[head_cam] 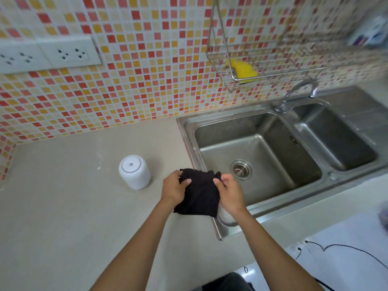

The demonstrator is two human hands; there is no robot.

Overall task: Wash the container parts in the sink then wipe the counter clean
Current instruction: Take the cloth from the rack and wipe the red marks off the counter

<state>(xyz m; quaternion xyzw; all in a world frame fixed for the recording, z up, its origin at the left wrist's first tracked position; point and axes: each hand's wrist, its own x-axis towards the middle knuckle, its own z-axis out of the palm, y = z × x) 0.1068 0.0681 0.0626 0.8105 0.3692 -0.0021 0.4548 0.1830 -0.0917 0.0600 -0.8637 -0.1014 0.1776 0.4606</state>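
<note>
You hold a crumpled black cloth between both hands, your left hand gripping its 9 o'clock edge and your right hand pinching its 3 o'clock edge, over the seam where the beige tabletop meets the stainless steel double sink. Both hands are clamped on the cloth, close together. The white cylindrical plastic container stands upright on the tabletop at 9 o'clock from your hands, near but apart from them. Both sink basins look empty, with no water running from the curved metal tap, so the washing appears finished and the container back on the tabletop. The yellow sponge sits in the wire rack at 1 o'clock. What seems left is the wiping: the cloth hasn't yet touched down flat.
</note>
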